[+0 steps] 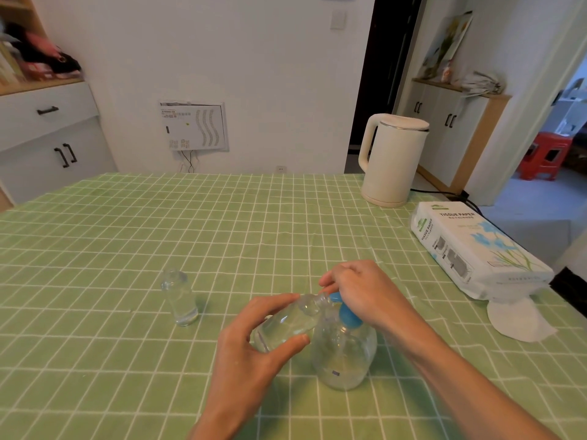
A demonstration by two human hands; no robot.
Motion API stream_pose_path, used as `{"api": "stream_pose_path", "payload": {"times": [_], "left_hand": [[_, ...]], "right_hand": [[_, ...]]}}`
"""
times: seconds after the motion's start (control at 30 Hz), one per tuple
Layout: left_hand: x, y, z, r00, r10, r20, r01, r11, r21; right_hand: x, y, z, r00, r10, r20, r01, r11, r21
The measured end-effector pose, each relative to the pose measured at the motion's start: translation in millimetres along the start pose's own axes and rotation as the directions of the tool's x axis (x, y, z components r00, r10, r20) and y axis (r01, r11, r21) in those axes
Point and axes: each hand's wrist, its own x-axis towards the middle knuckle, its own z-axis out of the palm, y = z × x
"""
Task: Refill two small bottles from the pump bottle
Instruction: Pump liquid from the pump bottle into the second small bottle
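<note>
Apparently clear liquid (pixel 341 374) in pump bottle (pixel 347 346)

1. A cream kettle (pixel 392 160) stands at the desk's (pixel 127 236) far right.
2. A tissue pack (pixel 476 249) lies near the right edge.
3. A red stool (pixel 546 155) stands beyond the doorway.

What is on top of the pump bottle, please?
Its blue pump head, under the right hand, which covers the head's top. The tilted small bottle's mouth is at the spout.
</note>
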Motion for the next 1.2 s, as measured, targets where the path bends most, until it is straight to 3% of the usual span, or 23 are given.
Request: {"api": "stream_pose_path", "payload": {"times": [1.2], "left_hand": [[1.1, -2.7, 1.6, 1.0, -0.011, 0.004, 0.011, 1.0, -0.001]], "right_hand": [[3.3, 6.2, 4.0, 0.999, -0.029, 0.038, 0.029, 0.999, 0.014]]}}
